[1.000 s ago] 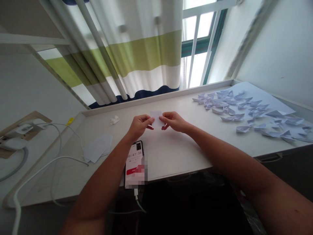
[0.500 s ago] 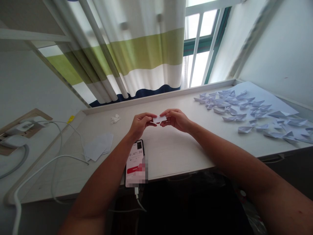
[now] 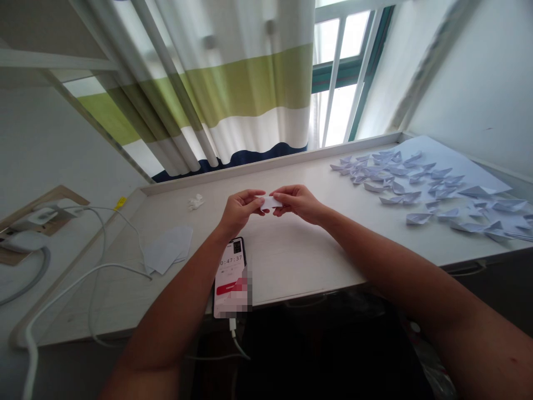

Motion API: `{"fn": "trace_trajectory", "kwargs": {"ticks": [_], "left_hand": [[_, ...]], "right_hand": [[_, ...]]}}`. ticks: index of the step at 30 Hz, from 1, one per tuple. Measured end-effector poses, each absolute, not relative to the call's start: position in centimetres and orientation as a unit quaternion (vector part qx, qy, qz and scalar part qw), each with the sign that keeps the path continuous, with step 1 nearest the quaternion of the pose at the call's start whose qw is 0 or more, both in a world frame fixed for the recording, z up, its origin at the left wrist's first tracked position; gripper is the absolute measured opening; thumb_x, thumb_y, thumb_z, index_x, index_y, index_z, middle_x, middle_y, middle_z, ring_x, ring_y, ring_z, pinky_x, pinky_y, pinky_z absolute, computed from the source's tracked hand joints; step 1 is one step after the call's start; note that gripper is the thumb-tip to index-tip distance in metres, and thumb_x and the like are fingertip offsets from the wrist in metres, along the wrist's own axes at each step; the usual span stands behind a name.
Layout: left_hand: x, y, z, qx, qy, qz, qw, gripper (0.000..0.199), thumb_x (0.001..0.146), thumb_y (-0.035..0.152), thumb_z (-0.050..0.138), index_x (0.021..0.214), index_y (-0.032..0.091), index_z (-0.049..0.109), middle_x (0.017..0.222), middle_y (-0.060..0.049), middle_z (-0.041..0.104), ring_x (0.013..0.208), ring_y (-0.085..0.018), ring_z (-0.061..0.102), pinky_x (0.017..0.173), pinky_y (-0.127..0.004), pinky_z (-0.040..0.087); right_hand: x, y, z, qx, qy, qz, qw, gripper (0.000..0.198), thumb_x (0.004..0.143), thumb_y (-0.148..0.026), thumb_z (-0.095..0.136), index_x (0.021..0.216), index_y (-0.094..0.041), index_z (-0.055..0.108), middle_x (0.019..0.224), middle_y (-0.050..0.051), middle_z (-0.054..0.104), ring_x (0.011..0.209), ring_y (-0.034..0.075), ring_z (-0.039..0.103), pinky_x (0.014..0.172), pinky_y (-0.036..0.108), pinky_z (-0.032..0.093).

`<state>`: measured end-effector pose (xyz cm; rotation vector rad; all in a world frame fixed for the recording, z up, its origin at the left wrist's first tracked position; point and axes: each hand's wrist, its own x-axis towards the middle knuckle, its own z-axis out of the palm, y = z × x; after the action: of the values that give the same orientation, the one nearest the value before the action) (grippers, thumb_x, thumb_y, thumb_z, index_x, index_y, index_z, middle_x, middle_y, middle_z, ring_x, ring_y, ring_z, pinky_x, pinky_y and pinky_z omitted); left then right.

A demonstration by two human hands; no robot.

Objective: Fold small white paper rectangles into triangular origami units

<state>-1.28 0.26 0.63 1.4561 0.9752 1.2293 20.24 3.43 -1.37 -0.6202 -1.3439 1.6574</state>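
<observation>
A small folded piece of white paper [image 3: 270, 203] is pinched between my two hands above the middle of the desk. My left hand [image 3: 242, 210] grips its left end with thumb and fingers. At the right end, the thumb and fingers of my right hand [image 3: 296, 201] are closed on it too. The fingers cover both ends, so only the middle of the paper shows. Over on the right of the desk lie several folded paper boats [image 3: 400, 197], grouped close together.
A phone [image 3: 229, 278] with a running timer lies by my left forearm, a cable plugged into it. Loose white sheets [image 3: 166, 250] and a crumpled tissue [image 3: 195, 202] are on the left. White cables [image 3: 95, 272] cross the left side. A curtain [image 3: 250, 89] hangs behind the desk.
Both thumbs have shifted slightly on the folded paper, the left one inward. The hands stay in nearly the same place, and the phone's timer has advanced one second.
</observation>
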Motion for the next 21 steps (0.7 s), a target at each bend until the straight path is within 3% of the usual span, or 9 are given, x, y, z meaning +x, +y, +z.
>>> {"fn": "trace_trajectory", "kwargs": {"ticks": [6, 14, 21], "left_hand": [[-1.16, 0.2, 0.63, 0.592, 0.413, 0.501, 0.478, 0.036, 0.075, 0.037, 0.094, 0.098, 0.011, 0.084, 0.083, -0.009, 0.083, 0.07, -0.02, 0.078, 0.073, -0.036, 0.065], [-1.43, 0.51, 0.4, 0.599, 0.407, 0.494, 0.482, 0.037, 0.076, 0.039, 0.095, 0.099, 0.012, 0.084, 0.083, -0.009, 0.083, 0.07, -0.02, 0.078, 0.072, -0.036, 0.065], [-1.51, 0.67, 0.27, 0.613, 0.421, 0.468, 0.478, 0.045, 0.077, 0.054, 0.095, 0.093, 0.013, 0.083, 0.081, -0.009, 0.082, 0.069, -0.019, 0.076, 0.066, -0.033, 0.062]], "right_hand": [[20.21, 3.41, -1.29, -0.265, -0.554, 0.659, 0.435, 0.038, 0.083, -0.042, 0.097, 0.095, -0.01, 0.081, 0.079, 0.008, 0.081, 0.064, 0.016, 0.078, 0.066, 0.027, 0.071], [20.49, 3.56, -1.44, -0.26, -0.577, 0.637, 0.44, 0.041, 0.081, -0.041, 0.099, 0.101, -0.01, 0.081, 0.086, 0.009, 0.083, 0.073, 0.018, 0.081, 0.075, 0.031, 0.073], [20.27, 3.76, -2.04, -0.237, -0.614, 0.609, 0.443, 0.046, 0.078, -0.048, 0.099, 0.101, -0.012, 0.081, 0.09, 0.008, 0.083, 0.082, 0.019, 0.082, 0.081, 0.035, 0.072]]}}
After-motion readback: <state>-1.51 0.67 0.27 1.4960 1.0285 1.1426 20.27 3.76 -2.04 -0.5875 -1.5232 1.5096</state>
